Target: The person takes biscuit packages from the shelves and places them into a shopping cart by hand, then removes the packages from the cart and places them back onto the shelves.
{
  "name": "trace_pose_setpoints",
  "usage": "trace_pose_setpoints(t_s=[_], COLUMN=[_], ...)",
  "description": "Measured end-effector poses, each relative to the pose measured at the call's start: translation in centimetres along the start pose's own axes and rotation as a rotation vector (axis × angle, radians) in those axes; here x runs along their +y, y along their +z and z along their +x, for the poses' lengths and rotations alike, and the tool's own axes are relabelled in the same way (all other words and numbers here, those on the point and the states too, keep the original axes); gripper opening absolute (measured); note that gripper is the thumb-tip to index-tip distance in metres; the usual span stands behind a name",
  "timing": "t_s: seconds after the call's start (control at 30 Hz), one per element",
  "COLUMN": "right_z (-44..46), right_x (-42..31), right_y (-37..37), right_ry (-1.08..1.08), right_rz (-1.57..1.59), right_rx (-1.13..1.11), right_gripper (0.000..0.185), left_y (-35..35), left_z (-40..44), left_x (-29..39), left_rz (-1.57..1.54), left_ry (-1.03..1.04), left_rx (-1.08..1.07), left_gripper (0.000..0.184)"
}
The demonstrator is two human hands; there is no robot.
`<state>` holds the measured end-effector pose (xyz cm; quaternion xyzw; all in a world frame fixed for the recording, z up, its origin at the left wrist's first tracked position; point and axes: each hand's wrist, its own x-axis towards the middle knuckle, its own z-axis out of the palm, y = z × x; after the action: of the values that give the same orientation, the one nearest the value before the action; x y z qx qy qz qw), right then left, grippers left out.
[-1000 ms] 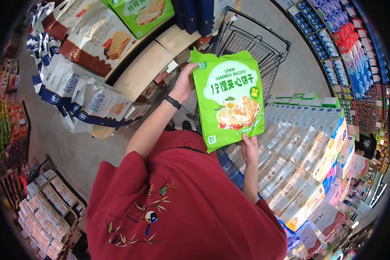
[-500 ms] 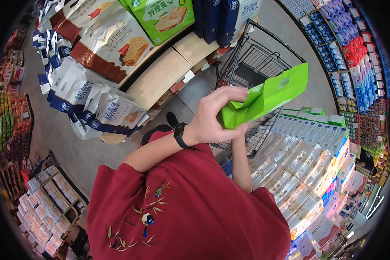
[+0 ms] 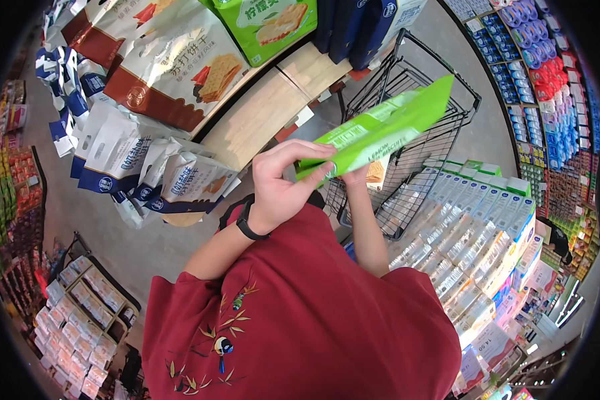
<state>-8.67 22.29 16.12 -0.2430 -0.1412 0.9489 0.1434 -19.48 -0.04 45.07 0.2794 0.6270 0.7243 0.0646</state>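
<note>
A green lemon biscuit bag (image 3: pixel 393 127) is tilted nearly edge-on in front of me, its lettered face turned toward the lower right. My left hand (image 3: pixel 283 177), with a black band at the wrist, pinches the bag's left end between thumb and fingers. My right hand (image 3: pixel 357 175) holds the bag from below near the same end, its fingers partly hidden behind the bag. Beyond and under the bag stands a black wire shopping cart (image 3: pixel 440 150).
A wooden display shelf (image 3: pixel 250 123) with large brown-and-white biscuit bags (image 3: pixel 180 67) and another green bag (image 3: pixel 267 30) is at the upper left. Blue-and-white bags (image 3: pixel 123 150) hang at its end. Stacked clear-wrapped packs (image 3: pixel 453 247) stand right of my right arm.
The bag has turned from face-on to nearly edge-on, and its free end now points to the upper right. Since half a second ago, my left hand has shifted left. The view has shifted slightly.
</note>
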Motion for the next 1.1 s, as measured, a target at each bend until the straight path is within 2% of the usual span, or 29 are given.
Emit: trace_pose_setpoints(t_s=[0.1, 0.23, 0.4, 0.53, 0.7, 0.8, 0.83, 0.93, 0.97, 1.07, 1.1], right_z=[1.5, 3.5, 7.5, 14.3, 22.5, 25.6, 27.5, 32.1, 32.8, 35.8, 35.8], right_x=[1.3, 2.1, 2.6, 2.9, 2.5, 0.5, 0.6, 1.2, 1.1, 2.0, 1.6], right_y=[1.2, 2.6, 4.3, 4.4, 4.7, 7.9, 6.7, 5.8, 5.5, 5.0, 6.1], right_ry=[0.001, 0.065, 0.2, 0.285, 0.419, 0.577, 0.602, 0.643, 0.602, 0.661, 0.685], right_rz=[-0.003, 0.005, -0.027, -0.153, -0.096, -0.284, -0.346, -0.304, -0.323, -0.468, -0.632], right_rx=[-0.021, -0.036, -0.046, -0.029, 0.039, 0.119, 0.067, 0.105, 0.037, 0.196, 0.156], right_gripper=[0.081, 0.085, 0.085, 0.083, 0.08, 0.09, 0.107, 0.117, 0.121, 0.111, 0.111], left_y=[-1.2, -2.6, -3.8, -5.1, -7.2, -7.9, -7.9, -8.6, -8.7, -7.9, -7.6], left_z=[0.3, 0.8, 2.8, 6.3, 11.8, 14.6, 15.4, 17.3, 17.8, 18.9, 19.2], left_x=[-0.6, -1.4, -4.4, -8.8, -13.5, -15.9, -16.6, -19.2, -20.1, -21.6, -22.0], left_rz=[0.039, 0.152, 0.239, 0.275, 0.255, 0.152, 0.089, -0.004, -0.02, -0.034, -0.027], left_ry=[-0.069, -0.245, -0.242, -0.294, -0.439, -0.521, -0.525, -0.532, -0.528, -0.502, -0.486], left_rx=[0.11, 0.17, 0.238, 0.286, 0.394, 0.466, 0.505, 0.554, 0.582, 0.637, 0.652], left_gripper=[0.013, 0.011, 0.009, 0.011, 0.013, 0.014, 0.014, 0.017, 0.018, 0.02, 0.02])
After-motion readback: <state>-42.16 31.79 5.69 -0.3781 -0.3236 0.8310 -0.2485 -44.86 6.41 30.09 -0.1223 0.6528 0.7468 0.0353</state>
